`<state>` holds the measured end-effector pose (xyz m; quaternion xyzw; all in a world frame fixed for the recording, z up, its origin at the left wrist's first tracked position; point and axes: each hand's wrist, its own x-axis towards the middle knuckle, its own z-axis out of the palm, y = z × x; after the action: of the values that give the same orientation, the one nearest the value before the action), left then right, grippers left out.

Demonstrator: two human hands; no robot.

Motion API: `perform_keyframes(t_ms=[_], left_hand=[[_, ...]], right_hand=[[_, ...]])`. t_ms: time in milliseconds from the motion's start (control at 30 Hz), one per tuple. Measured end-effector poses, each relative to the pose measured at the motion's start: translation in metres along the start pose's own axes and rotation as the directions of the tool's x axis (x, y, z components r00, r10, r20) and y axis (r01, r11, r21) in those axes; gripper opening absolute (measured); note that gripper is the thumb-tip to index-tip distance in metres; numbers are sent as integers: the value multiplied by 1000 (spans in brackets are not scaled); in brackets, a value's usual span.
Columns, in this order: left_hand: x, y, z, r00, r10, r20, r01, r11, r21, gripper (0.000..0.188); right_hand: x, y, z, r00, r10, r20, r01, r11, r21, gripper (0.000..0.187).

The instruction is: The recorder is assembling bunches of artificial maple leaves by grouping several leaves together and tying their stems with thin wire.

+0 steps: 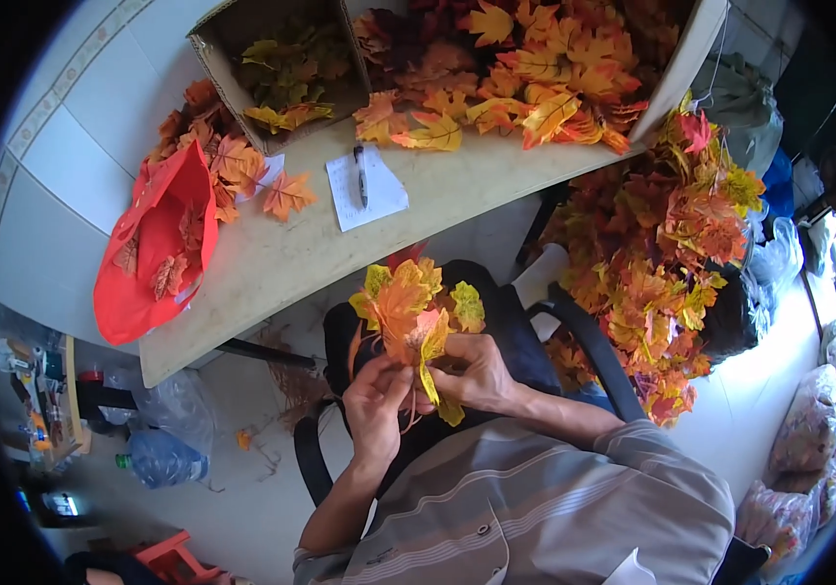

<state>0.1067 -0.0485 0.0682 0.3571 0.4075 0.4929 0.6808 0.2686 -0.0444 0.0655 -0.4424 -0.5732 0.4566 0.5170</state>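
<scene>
A small bunch of artificial maple leaves (402, 310), orange, yellow and green, stands up between my hands above my lap. My left hand (375, 402) is closed, its thumb and fingertips pinching the base of the bunch. From the right, my right hand (479, 372) closes on the same base, its fingertips partly hidden behind a yellow leaf (432, 349). Below the fingers hangs a thin brown strand, perhaps a stem or cord. Exactly where the stems meet is covered by my fingers.
Ahead is a table (272, 278) bearing a pen (361, 180) on paper, a cardboard box (215, 73) of leaves, a leaf heap (545, 73) and a red bag (130, 283). A long leaf garland (667, 253) hangs at the right, beside the chair's armrest (605, 356).
</scene>
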Motion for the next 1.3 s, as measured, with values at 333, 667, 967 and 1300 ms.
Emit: perform_keyframes(t_ms=[333,667,967,1300], left_hand=[[10,-13,-25,972,-210,101,229,944,-237,16],[5,-26,-13,997,-61,-53,49,978,-204,11],[3,-26,-22,999,-34,26,37,994,-106,15],[10,-17,-33,981,-149,127,163,981,-106,16]], right_hand=[[3,12,4,990,-140,9,139,973,-181,12],[-3,6,1,981,-193,18,193,961,-198,15],[4,-3,1,970,-229,86,241,953,-185,14],[7,0,-1,930,-338,146,366,888,-278,21]])
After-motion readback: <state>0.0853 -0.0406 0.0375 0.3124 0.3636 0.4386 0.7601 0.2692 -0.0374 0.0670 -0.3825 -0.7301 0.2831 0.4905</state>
